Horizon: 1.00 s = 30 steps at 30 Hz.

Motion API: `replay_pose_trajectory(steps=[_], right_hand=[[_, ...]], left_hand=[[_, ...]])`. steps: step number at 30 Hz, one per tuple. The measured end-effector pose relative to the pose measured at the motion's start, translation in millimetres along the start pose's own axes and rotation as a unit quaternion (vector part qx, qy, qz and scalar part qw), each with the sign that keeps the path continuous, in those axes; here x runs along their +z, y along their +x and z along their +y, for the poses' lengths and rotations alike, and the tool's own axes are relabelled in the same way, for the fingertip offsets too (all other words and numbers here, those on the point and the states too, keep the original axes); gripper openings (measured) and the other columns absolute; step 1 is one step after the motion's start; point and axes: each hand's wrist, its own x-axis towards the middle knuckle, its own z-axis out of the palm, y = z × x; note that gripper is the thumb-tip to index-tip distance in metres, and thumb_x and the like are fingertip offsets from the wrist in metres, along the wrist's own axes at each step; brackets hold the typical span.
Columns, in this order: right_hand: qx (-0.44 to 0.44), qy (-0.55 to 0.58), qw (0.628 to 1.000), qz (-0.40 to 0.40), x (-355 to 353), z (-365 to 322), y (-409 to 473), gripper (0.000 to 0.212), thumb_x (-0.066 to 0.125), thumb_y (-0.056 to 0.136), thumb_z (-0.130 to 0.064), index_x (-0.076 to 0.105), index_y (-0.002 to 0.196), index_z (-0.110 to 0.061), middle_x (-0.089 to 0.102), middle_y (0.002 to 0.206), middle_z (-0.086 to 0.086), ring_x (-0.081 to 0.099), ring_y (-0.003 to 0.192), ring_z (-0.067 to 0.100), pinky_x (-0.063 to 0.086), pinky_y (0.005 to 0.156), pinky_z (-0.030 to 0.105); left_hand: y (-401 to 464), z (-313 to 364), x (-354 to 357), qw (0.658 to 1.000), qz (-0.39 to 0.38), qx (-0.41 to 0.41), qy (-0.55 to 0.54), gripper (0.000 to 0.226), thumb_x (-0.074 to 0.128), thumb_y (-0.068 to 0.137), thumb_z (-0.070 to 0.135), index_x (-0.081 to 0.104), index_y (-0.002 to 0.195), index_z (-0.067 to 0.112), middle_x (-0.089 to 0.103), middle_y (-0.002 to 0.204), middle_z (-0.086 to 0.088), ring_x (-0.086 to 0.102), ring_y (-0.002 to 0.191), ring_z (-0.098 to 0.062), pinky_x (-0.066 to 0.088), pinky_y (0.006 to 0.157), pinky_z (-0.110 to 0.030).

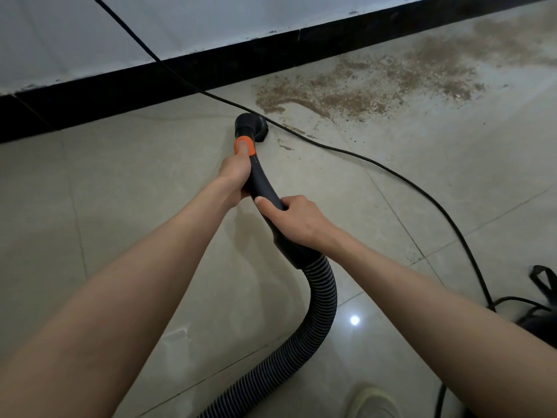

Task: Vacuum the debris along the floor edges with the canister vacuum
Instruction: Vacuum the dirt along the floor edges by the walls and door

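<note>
A black round brush nozzle (251,125) with an orange collar (244,146) touches the tiled floor just left of a brown patch of debris (370,82) spread along the black baseboard (180,76). My left hand (235,176) grips the black curved handle (262,185) right behind the collar, thumb lying on the orange part. My right hand (294,220) holds the same handle lower down, above the ribbed grey hose (319,321) that loops toward the bottom of the view.
A black power cord (401,176) runs from the wall across the floor past the nozzle to the dark canister body (539,315) at the right edge. A pale shoe (373,402) stands at the bottom. Glossy beige tiles (120,191) lie to the left.
</note>
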Motion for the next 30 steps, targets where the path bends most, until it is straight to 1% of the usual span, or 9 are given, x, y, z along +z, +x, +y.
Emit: replay_pose_trajectory(steps=[5, 8, 12, 15, 18, 20, 23, 28, 30], right_hand=[[0.001, 0.015, 1.000, 0.009, 0, 1, 13, 0.048, 0.047, 0.092, -0.059, 0.054, 0.070, -0.016, 0.060, 0.070, 0.000, 0.060, 0.069, 0.019, 0.048, 0.068, 0.030], [0.003, 0.019, 1.000, 0.011, 1, 6, 15, 0.047, 0.047, 0.092, -0.058, 0.051, 0.069, -0.018, 0.060, 0.069, -0.001, 0.061, 0.070, 0.020, 0.048, 0.069, 0.031], [0.009, 0.022, 1.000, 0.020, 0, 14, 9, 0.048, 0.047, 0.092, -0.060, 0.051, 0.068, -0.018, 0.060, 0.070, 0.000, 0.062, 0.073, 0.022, 0.051, 0.072, 0.034], [0.014, 0.016, 0.999, 0.024, 1, 21, -3, 0.048, 0.046, 0.092, -0.060, 0.050, 0.068, -0.018, 0.060, 0.069, 0.000, 0.063, 0.073, 0.023, 0.051, 0.073, 0.035], [0.018, 0.007, 1.000, 0.020, 1, 31, -17, 0.048, 0.047, 0.092, -0.059, 0.051, 0.069, -0.017, 0.060, 0.070, 0.001, 0.065, 0.076, 0.025, 0.052, 0.075, 0.037], [0.019, 0.017, 1.000, 0.014, 0, 35, -24, 0.047, 0.048, 0.092, -0.058, 0.051, 0.070, -0.017, 0.061, 0.070, 0.002, 0.067, 0.077, 0.026, 0.053, 0.074, 0.037], [0.020, 0.008, 1.000, 0.013, 2, 38, -34, 0.047, 0.048, 0.092, -0.058, 0.050, 0.068, -0.018, 0.060, 0.068, 0.001, 0.063, 0.071, 0.024, 0.050, 0.070, 0.035], [0.040, -0.005, 0.999, 0.022, 2, 51, -55, 0.048, 0.046, 0.092, -0.059, 0.049, 0.068, -0.017, 0.059, 0.065, -0.001, 0.059, 0.065, 0.020, 0.047, 0.066, 0.032], [0.049, 0.001, 0.998, 0.025, 1, 57, -62, 0.049, 0.046, 0.092, -0.059, 0.049, 0.069, -0.016, 0.059, 0.065, -0.001, 0.059, 0.065, 0.020, 0.047, 0.066, 0.032]], left_hand=[[10, 8, 5, 1.000, -0.002, 0.011, 0.014, 0.056, 0.033, 0.098, 0.052, 0.048, 0.124, 0.005, 0.053, 0.085, -0.003, 0.054, 0.078, -0.019, 0.048, 0.065, -0.032], [14, 6, 8, 1.000, -0.002, 0.013, 0.022, 0.059, 0.032, 0.098, 0.054, 0.049, 0.125, 0.004, 0.053, 0.085, -0.003, 0.054, 0.080, -0.020, 0.048, 0.064, -0.032], [14, 0, 14, 1.000, -0.005, 0.012, 0.029, 0.062, 0.032, 0.097, 0.055, 0.050, 0.125, 0.004, 0.056, 0.091, -0.006, 0.055, 0.085, -0.023, 0.049, 0.068, -0.033], [7, -10, 20, 0.999, -0.011, 0.012, 0.038, 0.061, 0.031, 0.097, 0.055, 0.050, 0.123, 0.004, 0.056, 0.094, -0.007, 0.056, 0.087, -0.023, 0.050, 0.069, -0.033], [-3, -21, 23, 0.998, -0.016, 0.005, 0.054, 0.059, 0.029, 0.098, 0.054, 0.049, 0.124, 0.004, 0.058, 0.106, -0.011, 0.058, 0.095, -0.026, 0.051, 0.073, -0.036], [-9, -26, 24, 0.998, -0.020, -0.004, 0.054, 0.059, 0.029, 0.098, 0.054, 0.048, 0.125, 0.005, 0.057, 0.106, -0.011, 0.057, 0.097, -0.027, 0.052, 0.076, -0.038], [-19, -33, 26, 0.999, -0.019, -0.008, 0.041, 0.061, 0.030, 0.098, 0.054, 0.049, 0.126, 0.004, 0.057, 0.103, -0.010, 0.056, 0.092, -0.025, 0.050, 0.071, -0.035], [-33, -46, 35, 0.997, -0.042, -0.018, 0.057, 0.063, 0.029, 0.097, 0.055, 0.047, 0.129, 0.004, 0.058, 0.110, -0.013, 0.056, 0.093, -0.025, 0.049, 0.066, -0.033], [-38, -51, 41, 0.996, -0.052, -0.016, 0.065, 0.061, 0.029, 0.097, 0.053, 0.047, 0.128, 0.004, 0.059, 0.115, -0.015, 0.056, 0.093, -0.025, 0.050, 0.069, -0.034]])
